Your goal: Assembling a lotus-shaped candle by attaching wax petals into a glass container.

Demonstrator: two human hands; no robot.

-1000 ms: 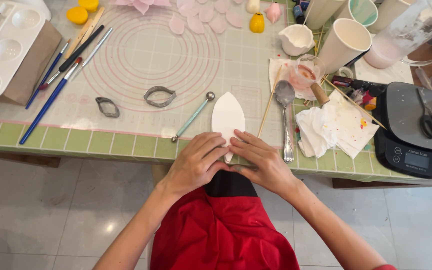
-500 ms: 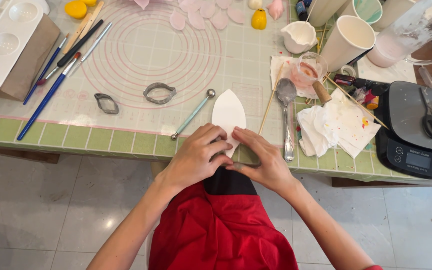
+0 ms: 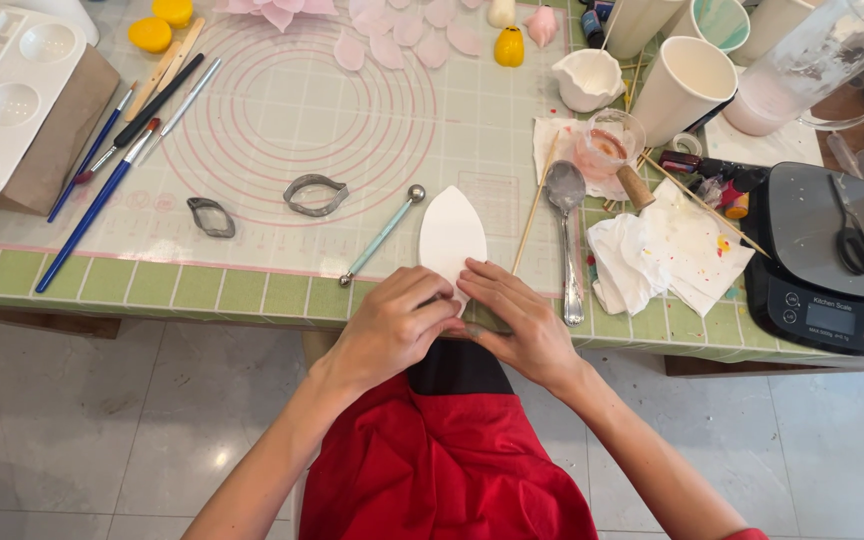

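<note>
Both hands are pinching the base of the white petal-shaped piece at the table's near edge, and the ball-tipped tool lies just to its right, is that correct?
Not quite: the head view shows the ball-tipped tool lying to the left of the white petal-shaped piece, not its right. The left hand and right hand do pinch its base at the table's near edge.

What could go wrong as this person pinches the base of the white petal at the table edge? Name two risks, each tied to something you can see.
1. Both the left hand and right hand press the white petal at its base, right at the table edge; the thin piece might tear or crease.
2. The ball tool and spoon lie close beside the petal, so a nudge could dent it.
</note>
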